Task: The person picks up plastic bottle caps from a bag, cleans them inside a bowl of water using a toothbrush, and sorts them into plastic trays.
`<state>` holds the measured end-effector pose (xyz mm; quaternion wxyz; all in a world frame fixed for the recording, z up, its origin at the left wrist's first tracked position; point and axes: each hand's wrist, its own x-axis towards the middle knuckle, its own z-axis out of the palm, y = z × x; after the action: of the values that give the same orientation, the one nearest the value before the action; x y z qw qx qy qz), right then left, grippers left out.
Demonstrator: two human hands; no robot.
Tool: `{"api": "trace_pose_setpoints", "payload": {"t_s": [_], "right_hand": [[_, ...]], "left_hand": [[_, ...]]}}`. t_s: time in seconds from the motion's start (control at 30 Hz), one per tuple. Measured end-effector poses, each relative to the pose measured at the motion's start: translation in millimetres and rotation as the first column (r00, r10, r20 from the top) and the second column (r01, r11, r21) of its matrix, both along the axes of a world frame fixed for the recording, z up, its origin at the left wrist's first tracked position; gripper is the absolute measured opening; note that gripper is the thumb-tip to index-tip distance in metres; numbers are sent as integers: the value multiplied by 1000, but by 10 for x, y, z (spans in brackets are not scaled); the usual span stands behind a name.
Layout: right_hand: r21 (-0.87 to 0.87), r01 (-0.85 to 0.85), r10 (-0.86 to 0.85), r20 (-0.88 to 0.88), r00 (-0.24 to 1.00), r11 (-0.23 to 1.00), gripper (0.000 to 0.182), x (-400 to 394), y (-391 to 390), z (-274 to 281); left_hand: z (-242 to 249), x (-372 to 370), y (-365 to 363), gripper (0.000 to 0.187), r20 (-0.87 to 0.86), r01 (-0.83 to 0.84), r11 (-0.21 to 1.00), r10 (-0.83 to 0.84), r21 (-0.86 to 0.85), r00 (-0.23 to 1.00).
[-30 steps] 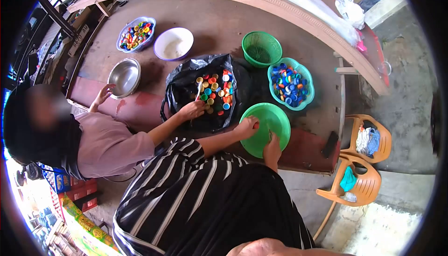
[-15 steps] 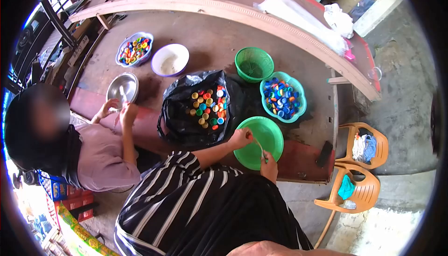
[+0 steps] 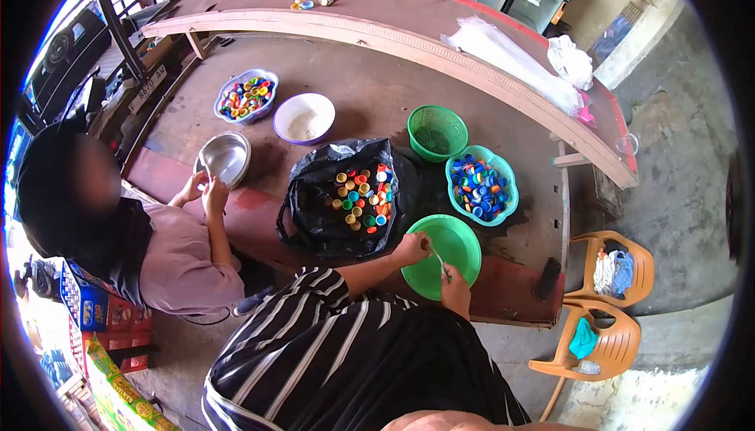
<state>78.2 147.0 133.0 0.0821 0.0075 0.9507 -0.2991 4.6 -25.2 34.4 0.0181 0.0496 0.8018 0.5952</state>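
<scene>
Head view: one slim tool (image 3: 442,267), clamped in the right hand (image 3: 456,289); left hand (image 3: 412,248) closed nearby, contents unclear; both over one green basin (image 3: 464,238). Counter (image 3: 354,69): bottle caps (image 3: 480,187) in one black bag (image 3: 311,215) and two scalloped bowls (image 3: 513,195). One plate (image 3: 148,89), "F 8670 AW".

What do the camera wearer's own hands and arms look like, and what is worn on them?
The left hand and right hand are both ungloved, and no watch or bracelet shows. The left forearm is uncovered up to a loose black garment with white stripes. Where the right sleeve ends, I cannot tell.
</scene>
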Motion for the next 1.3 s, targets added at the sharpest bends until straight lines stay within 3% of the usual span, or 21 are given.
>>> {"api": "trace_pose_setpoints", "payload": {"t_s": [0.17,0.27,0.37,0.47,0.57,0.67,0.77,0.87,0.97,1.07,1.17,1.3], "right_hand": [[25,34,-31,-123,992,999,30,-53,48,-94],[61,-42,44,-19,999,997,30,8,-7,53],[196,35,-38,12,999,980,30,-2,55,-20],[4,46,-46,-77,996,999,31,15,91,-102],[5,5,-5,29,1000,1000,31,82,3,22],[150,77,-83,34,996,986,31,55,37,16],[0,69,-69,-88,994,998,30,42,85,-63],[-45,-4,3,-11,1000,999,30,66,47,1],[197,83,-93,39,995,977,30,1,67,-13],[206,120,-105,-84,991,971,31,-80,99,-250],[369,-51,24,75,997,928,30,-145,94,-386],[186,40,-29,-66,997,982,30,-135,-14,-132]], "left_hand": [[20,38,26,23,-51,-68,998,68,9,996],[86,52,15,23,-31,-59,998,60,19,998],[35,42,40,23,-37,-81,996,82,23,996],[12,27,24,29,28,-53,998,52,36,998],[74,30,5,28,49,-23,1000,23,-2,999],[56,42,2,27,11,-35,999,35,32,999],[-37,27,8,26,44,-28,995,24,100,999],[-36,-9,13,27,-3,-25,1000,25,16,1000],[40,4,-18,27,30,7,1000,-6,-22,1000],[-47,-16,-3,27,-39,0,999,-1,-33,999],[-53,-7,18,24,-48,-4,998,1,-65,999],[-191,-94,60,20,-157,-61,995,47,-84,986]]}}
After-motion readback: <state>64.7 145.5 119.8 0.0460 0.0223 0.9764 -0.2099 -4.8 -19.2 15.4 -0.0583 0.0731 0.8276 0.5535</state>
